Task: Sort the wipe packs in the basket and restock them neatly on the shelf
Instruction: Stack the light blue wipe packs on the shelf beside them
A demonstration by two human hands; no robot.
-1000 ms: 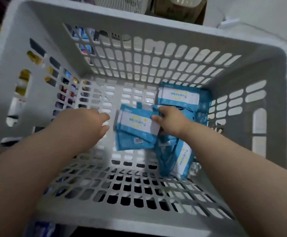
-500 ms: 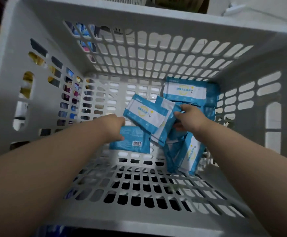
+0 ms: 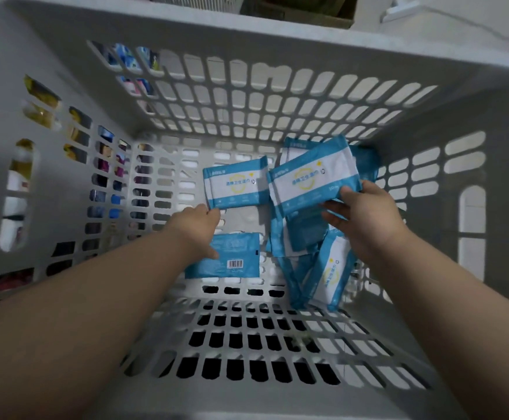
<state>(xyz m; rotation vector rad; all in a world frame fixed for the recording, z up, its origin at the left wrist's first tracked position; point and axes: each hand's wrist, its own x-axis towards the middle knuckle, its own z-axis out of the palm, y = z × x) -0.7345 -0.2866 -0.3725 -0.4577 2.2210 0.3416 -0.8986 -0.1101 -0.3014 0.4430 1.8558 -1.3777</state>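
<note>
I look down into a grey slotted basket (image 3: 277,34). My left hand (image 3: 197,230) reaches over a face-down blue wipe pack (image 3: 232,262) with a barcode, and its fingertips pinch the lower left corner of a face-up blue-and-white wipe pack (image 3: 235,184). My right hand (image 3: 365,221) grips another face-up pack (image 3: 310,181) by its lower right corner, thumb on top, holding it tilted above the pile. Several more packs (image 3: 327,275) lean on edge against the right wall, and another pack (image 3: 367,162) lies behind the held one.
The basket's high slotted walls close in on all sides. Colourful goods (image 3: 108,165) show through the slots in the left wall. A cardboard box (image 3: 307,9) and pale floor (image 3: 459,34) lie beyond the far rim.
My right hand has raised one pack up and to the right. My left hand has moved forward off the face-down pack to the corner of the other face-up pack, now apart on the left.
</note>
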